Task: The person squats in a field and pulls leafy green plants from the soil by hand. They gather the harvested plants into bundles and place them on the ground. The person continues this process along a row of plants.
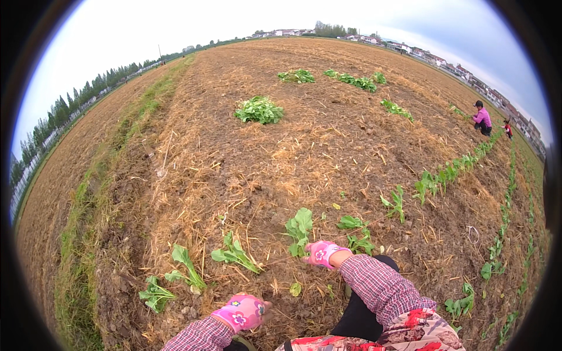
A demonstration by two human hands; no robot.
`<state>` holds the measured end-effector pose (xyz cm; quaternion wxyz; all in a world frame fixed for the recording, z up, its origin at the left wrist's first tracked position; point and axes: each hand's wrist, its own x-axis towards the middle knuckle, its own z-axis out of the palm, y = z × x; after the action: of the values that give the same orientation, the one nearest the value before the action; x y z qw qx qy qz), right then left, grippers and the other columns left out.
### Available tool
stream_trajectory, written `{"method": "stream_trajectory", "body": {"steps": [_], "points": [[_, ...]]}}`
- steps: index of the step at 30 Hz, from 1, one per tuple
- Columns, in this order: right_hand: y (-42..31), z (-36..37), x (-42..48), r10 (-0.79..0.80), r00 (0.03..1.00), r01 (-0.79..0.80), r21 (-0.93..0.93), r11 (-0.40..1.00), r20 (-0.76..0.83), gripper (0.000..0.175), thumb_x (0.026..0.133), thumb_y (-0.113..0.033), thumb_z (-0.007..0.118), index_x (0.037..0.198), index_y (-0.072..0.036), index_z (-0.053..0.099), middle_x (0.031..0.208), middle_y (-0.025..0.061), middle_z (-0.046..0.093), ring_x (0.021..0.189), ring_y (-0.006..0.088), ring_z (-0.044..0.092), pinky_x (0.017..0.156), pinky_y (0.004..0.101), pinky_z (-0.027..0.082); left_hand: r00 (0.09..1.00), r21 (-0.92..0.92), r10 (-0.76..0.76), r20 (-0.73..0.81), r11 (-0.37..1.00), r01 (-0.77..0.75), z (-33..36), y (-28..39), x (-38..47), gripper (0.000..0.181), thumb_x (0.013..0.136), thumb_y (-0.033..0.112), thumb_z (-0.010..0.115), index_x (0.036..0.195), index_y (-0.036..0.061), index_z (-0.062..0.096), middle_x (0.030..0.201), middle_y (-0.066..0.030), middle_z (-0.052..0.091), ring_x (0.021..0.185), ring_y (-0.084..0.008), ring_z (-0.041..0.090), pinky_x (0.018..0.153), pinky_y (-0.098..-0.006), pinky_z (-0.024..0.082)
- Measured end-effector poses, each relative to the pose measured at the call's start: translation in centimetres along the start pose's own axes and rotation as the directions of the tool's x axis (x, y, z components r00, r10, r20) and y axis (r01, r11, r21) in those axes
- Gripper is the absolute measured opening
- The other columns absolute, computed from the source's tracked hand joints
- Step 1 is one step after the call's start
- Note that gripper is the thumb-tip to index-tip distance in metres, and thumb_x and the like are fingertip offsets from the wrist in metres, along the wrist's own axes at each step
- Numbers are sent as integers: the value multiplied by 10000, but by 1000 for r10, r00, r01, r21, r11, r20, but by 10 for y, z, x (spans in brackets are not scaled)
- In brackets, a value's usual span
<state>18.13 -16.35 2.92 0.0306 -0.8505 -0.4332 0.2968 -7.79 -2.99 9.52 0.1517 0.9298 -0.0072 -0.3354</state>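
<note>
My right hand (325, 253), in a pink fingerless-looking glove with flower prints, is at the lower stem of an upright leafy green seedling (300, 228). Its fingertips appear to pinch the stem, partly hidden by the glove. My left hand (243, 311), gloved alike, hovers low over the soil nearer to me, its blurred fingers pointing right. Left of the hands lie loose seedlings: one (237, 254) with its stem towards me, another (189, 268), and a smaller one (156, 295). Two more leafy plants (361, 242) are just beyond my right wrist. A thin string (281, 260) runs along the ground.
A row of upright seedlings (448, 174) stretches away at right, with further rows beyond. Seedling heaps (260, 109) lie ahead on the straw-strewn soil (281, 162). A grassy strip (83, 245) borders the left. A person (482, 117) crouches far right, another behind.
</note>
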Motion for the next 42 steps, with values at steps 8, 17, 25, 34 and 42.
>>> {"method": "stream_trajectory", "body": {"steps": [8,17,25,34,42], "points": [[-4,-4,-3,11,1000,-10,-22,1000,21,528,818,-435,545,1234,-109,550,1156,171,610,1049,335,594,891,426,481,992,10,43,-117,999,-42,1,0,-3,446,909,440,444,1187,114,568,999,-145,652,924,-321,628,817,-404,496],[-5,-6,-9,8,1000,-9,25,1000,4,530,826,-447,540,1236,-111,549,1173,151,608,1061,334,589,914,418,468,1000,11,7,-30,1000,-7,-2,3,-3,499,910,483,415,1270,154,521,1057,-152,640,991,-317,610,867,-419,465],[-2,-3,-5,14,1000,-14,13,1000,3,545,825,-470,542,1228,-103,549,1164,146,613,1057,331,592,916,415,464,999,26,19,-30,999,-18,1,1,-1,507,910,485,418,1273,146,516,1054,-147,638,987,-312,612,855,-406,473],[-2,0,-2,17,1000,-17,-26,1000,-3,538,832,-467,534,1230,-104,545,1146,149,620,1040,330,600,900,418,474,1000,37,21,-14,999,-20,2,-1,0,531,914,490,408,1307,142,485,1103,-146,622,1018,-312,602,876,-417,464],[-2,-1,-3,-4,1000,4,-25,1000,5,500,842,-435,523,1223,-113,552,1136,161,621,1029,333,603,877,428,484,999,12,-5,-33,1000,5,-1,4,-3,497,907,481,434,1260,145,535,1054,-146,644,990,-318,609,865,-413,471]]}}
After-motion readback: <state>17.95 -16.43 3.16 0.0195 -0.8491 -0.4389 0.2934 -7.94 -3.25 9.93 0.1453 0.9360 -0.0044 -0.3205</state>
